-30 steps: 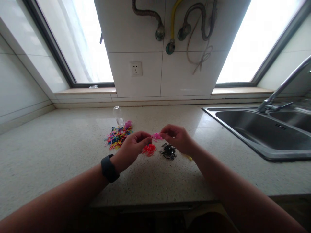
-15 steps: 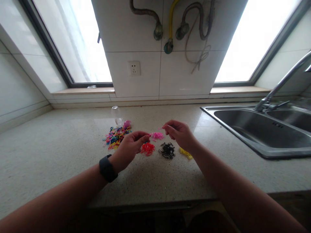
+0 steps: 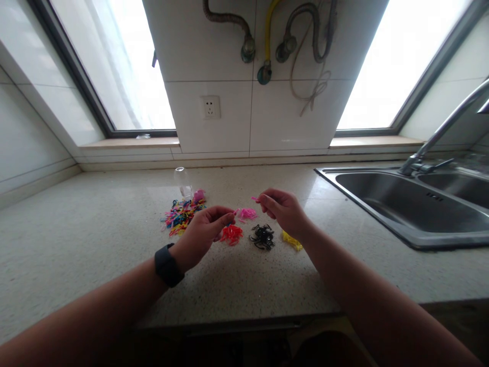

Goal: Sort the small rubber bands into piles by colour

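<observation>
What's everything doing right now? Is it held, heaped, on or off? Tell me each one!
Right hand: pinching
Pink rubber band: held in its fingertips
Left hand: fingertips together, anything held is unclear
Multicolored band pile: jumbled
Red band pile: loose
Pink band pile: loose
Black band pile: loose
Yellow band pile: loose
Clear container: looks upright
Black wristwatch: strapped on
Wall socket: nothing plugged in
Faucet: no water visible

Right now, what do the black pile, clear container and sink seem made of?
Black pile: probably rubber or soft plastic, slightly glossy; thin, curled strands catch light.
Clear container: smooth plastic or glass, I can't tell which; it's see-through.
Sink: likely stainless steel, satin; gray with soft sheen.
</observation>
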The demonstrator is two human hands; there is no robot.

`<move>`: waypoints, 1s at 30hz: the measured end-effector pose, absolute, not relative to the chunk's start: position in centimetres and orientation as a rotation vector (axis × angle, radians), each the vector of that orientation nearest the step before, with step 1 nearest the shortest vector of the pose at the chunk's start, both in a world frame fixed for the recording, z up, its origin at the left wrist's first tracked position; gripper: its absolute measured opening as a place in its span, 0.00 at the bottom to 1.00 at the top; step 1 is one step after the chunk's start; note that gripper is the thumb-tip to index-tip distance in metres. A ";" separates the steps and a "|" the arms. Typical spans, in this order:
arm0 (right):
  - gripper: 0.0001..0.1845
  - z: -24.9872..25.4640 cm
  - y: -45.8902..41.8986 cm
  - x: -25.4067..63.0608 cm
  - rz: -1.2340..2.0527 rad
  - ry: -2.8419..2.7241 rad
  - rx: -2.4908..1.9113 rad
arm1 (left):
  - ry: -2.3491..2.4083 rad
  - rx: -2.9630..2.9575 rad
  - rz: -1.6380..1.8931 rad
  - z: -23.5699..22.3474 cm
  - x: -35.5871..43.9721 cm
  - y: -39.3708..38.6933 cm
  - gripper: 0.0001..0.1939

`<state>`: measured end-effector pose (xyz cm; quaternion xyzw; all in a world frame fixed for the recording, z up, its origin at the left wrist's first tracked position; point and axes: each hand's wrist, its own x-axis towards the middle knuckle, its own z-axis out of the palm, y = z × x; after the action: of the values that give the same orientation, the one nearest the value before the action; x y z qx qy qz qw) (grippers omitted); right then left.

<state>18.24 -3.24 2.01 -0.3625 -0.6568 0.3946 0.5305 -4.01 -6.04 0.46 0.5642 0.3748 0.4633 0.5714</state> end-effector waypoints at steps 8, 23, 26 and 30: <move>0.13 1.9 -3.1 18.2 0.932 -1.563 -0.878 | 0.898 1.349 1.096 0.6 -4.0 -6.2 0.16; 0.12 0.4 -1.6 19.1 0.361 -1.970 -1.241 | 0.920 1.347 1.092 0.5 -3.9 -6.0 0.17; 0.10 0.1 -1.4 19.5 0.140 -2.207 -1.370 | 0.919 1.340 1.098 0.5 -3.9 -6.1 0.18; 0.10 0.0 -1.2 19.8 0.022 -2.319 -1.425 | 0.922 1.356 1.087 0.4 -3.9 -6.1 0.18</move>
<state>19.81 -1.19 -0.05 -0.5121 -0.8333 0.0080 0.2081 -3.90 -6.06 0.38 0.5740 0.3900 0.4599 0.5539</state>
